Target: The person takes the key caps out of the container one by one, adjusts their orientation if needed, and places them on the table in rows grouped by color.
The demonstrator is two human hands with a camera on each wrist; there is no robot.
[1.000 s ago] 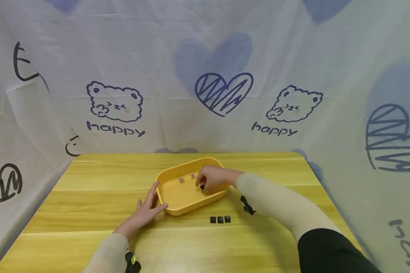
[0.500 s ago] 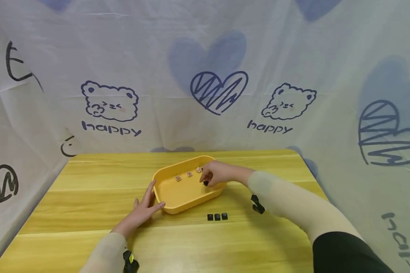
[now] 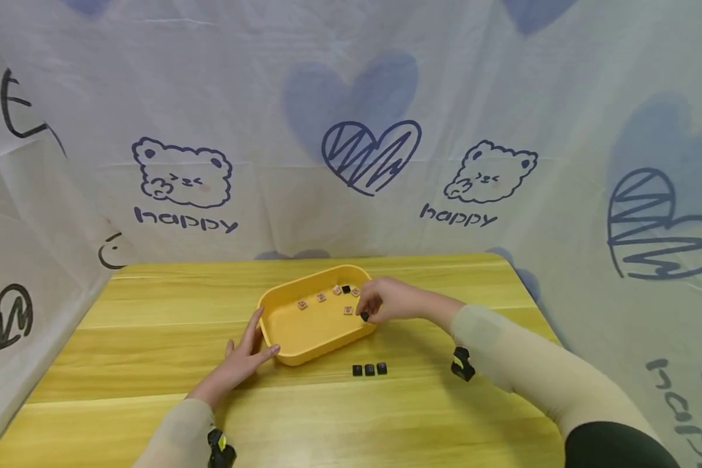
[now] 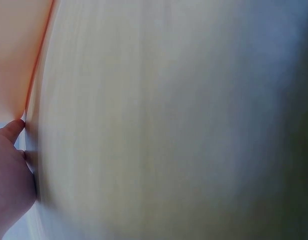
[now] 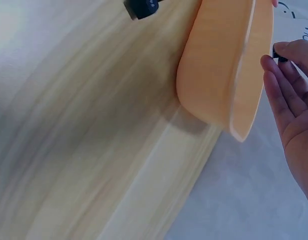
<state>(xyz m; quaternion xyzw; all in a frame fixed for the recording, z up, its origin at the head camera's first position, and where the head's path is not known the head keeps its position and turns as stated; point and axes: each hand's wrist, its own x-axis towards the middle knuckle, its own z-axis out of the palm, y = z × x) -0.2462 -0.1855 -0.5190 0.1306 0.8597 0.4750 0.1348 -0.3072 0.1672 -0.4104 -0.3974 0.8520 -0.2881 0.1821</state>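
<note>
We see a yellow tray sitting near the middle of a wooden table, turned at a slant. The left hand rests against the tray's near left corner, fingers straight and spread along the outer wall, thumb by the rim; its grip is open and holds nothing. In the left wrist view only the thumb tip shows clearly, touching the tray's edge, and the rest is blurred.

The right hand is over the tray's right end, at the rim. Its grip is pinched on a small black keycap held between fingertips and thumb, just above the tray's right wall. The right wrist view shows the same dark piece at the tips of the fingers, beside the tray's rim.

Inside the tray lie several small pieces: two tan ones side by side toward the middle, another tan piece close to the right hand, and a black piece with tan ones beside it at the far wall.

On the table just in front of the tray, three black keycaps stand in a short row, touching or nearly so. Both forearms wear pale sleeves with a dark strap at each wrist. A white cloth printed with bears, hearts and the word "happy" hangs behind and around the table
</note>
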